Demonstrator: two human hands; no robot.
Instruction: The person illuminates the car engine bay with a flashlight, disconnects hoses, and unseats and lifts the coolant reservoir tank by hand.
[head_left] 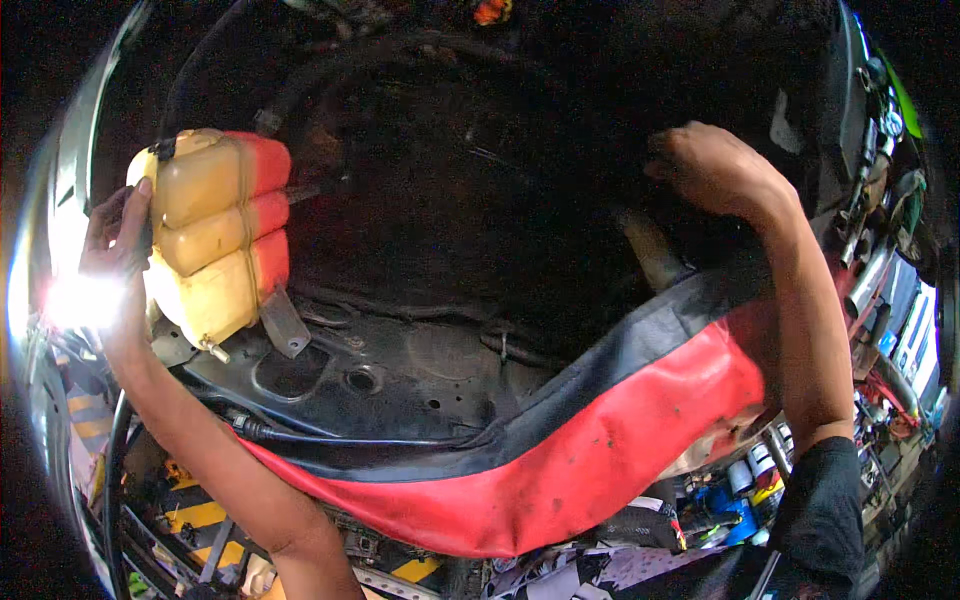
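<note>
My left hand [112, 258] is at the far left, its fingers closed around a lit torch that glares bright white beside it. It rests against the left side of a yellowed plastic coolant tank [215, 235] with red patches, which sits tilted in a dark engine bay. My right hand [715, 165] reaches deep into the dark bay at the upper right, fingers curled down onto a black surface; what it touches is too dark to make out.
A red and black cover [600, 440] drapes over the front edge of the bay. A black metal panel with holes [380, 370] and a thin hose [330, 437] lie below the tank. Tools and cans [740, 480] crowd the lower right. Yellow-black striped floor [200, 515] shows lower left.
</note>
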